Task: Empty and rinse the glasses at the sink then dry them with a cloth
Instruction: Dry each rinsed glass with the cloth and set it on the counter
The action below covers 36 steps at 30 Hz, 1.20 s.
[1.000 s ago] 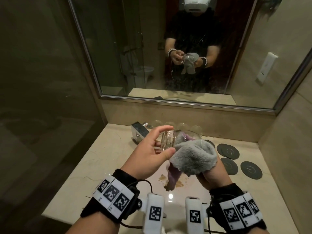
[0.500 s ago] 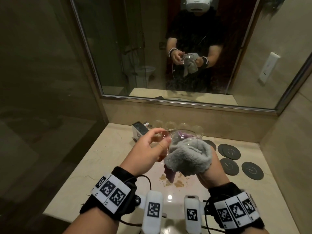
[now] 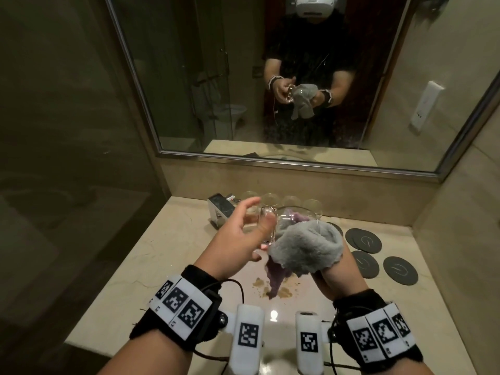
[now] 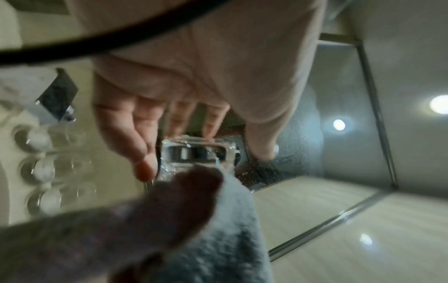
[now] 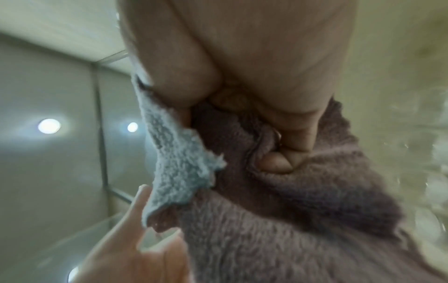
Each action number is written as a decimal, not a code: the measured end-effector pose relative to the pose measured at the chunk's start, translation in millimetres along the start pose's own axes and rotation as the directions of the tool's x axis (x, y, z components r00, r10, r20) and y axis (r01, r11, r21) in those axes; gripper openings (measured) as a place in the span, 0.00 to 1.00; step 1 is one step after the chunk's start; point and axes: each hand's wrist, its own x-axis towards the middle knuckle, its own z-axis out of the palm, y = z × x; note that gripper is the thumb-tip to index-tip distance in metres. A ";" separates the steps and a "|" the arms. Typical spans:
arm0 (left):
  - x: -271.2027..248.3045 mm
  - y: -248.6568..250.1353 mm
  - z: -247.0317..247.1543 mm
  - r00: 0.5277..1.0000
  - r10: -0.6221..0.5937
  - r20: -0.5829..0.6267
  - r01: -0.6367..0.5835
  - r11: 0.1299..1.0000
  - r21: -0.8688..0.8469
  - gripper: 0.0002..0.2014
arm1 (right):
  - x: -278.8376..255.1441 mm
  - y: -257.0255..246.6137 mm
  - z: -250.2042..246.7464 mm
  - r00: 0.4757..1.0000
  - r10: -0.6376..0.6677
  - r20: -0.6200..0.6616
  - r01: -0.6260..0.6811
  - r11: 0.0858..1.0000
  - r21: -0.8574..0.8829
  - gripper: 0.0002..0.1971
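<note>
Glass in hand: a clear glass (image 3: 273,226) held on its side above the counter (image 3: 173,239), in front of the mirror (image 3: 270,77).
Left hand: left hand (image 3: 238,236) round the glass base, thumb and fingertips on it, index finger lifted off; the left wrist view shows fingers (image 4: 143,137) spread on the thick base.
Right hand: right hand (image 3: 335,282) bunched inside the cloth (image 3: 305,247), fingers curled and clamped on the fabric; the right wrist view shows a thumb (image 5: 276,162) dug into a fold.
Cloth: fluffy, grey on one side and purple on the other, stuffed into the mouth of the glass, one tail hanging down toward the counter.
Hands, relation: close together, joined through glass and cloth.
Row of glasses: four more glasses (image 3: 270,200) stand upright along the back wall under the mirror, behind the held glass; whether they are wet or already dried cannot be told.
Faucet: a square chrome block (image 3: 220,209) on the counter, left of the row.
Coasters: four dark round coasters (image 3: 400,270) on the counter, right of the hands.
Counter marks: brownish stains (image 3: 284,292) below the cloth's tail.
Stage, judged: drying. The held glass appears emptied and rinsed, and its inside is being wiped.
Left to do, judged: finish the wipe, set this glass down, and dry any in the row that remain wet.
</note>
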 end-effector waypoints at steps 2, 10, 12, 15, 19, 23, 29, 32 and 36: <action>2.2 -0.4 0.3 0.999 -0.036 -0.028 0.035 0.999 -0.012 0.28 | -0.3 -1.9 0.3 0.999 -0.037 0.010 0.038 0.993 -0.108 0.15; 1.5 2.7 -1.5 0.998 -0.024 -0.058 0.022 1.000 -0.022 0.29 | 0.0 -3.1 6.6 1.000 -0.022 0.008 0.022 0.999 0.041 0.17; 2.2 1.6 -2.3 0.996 -0.060 -0.062 0.058 0.997 -0.044 0.29 | -2.4 -8.5 11.6 0.999 -0.035 0.021 0.035 0.999 0.017 0.06; -2.2 0.3 -8.2 0.999 0.040 0.022 -0.041 0.999 0.036 0.22 | -4.7 -11.3 12.1 0.996 -0.022 0.085 0.017 0.998 0.061 0.18; -3.0 0.3 -4.2 0.999 0.032 -0.021 -0.032 0.999 0.027 0.27 | -1.2 -3.7 9.7 0.999 0.003 0.036 -0.005 0.998 0.062 0.33; -4.1 -1.5 -4.4 0.998 0.026 -0.049 -0.026 1.000 0.007 0.21 | -1.9 -1.3 12.9 1.000 -0.019 0.012 0.019 1.000 -0.006 0.30; -6.3 2.3 -4.2 1.000 0.011 -0.010 -0.011 0.999 0.038 0.30 | -1.6 2.8 8.7 0.999 -0.036 0.033 0.036 0.999 0.018 0.26; -4.7 -0.9 -3.3 0.999 -0.003 -0.035 0.004 0.999 0.036 0.23 | -1.9 1.2 10.7 0.997 -0.069 0.042 0.072 0.995 -0.071 0.17; -7.6 -0.2 -4.5 0.994 0.105 0.040 -0.110 0.980 0.166 0.22 | -1.6 7.7 5.5 1.000 0.020 0.022 -0.023 0.989 0.144 0.28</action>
